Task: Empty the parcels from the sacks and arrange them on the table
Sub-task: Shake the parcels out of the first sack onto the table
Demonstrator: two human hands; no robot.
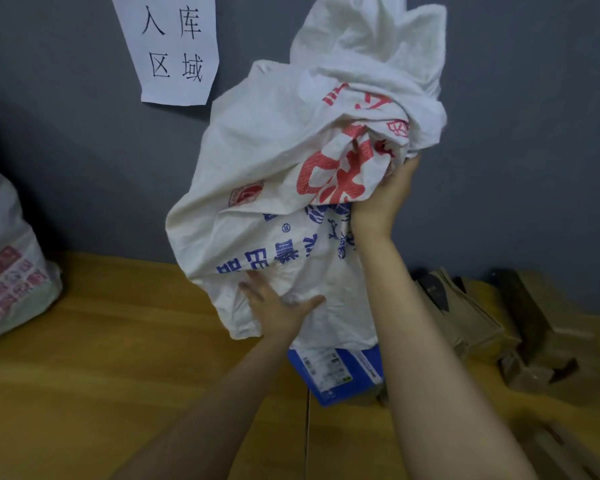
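A white woven sack (274, 161) with red and blue print hangs upside down over the wooden table (101, 368). My right hand (385, 199) grips a bunched fold high on its right side. My left hand (278, 310) holds the sack's lower edge, fingers spread against the cloth. A blue parcel (336, 372) with a white label lies on the table under the sack's mouth, partly covered by it. Several brown cardboard parcels (471, 317) lie on the table to the right.
A second filled sack (11, 271) with red print stands at the table's left edge. A grey wall (66, 150) behind the table carries a white paper sign (174, 46). More brown boxes (548, 330) sit at the far right.
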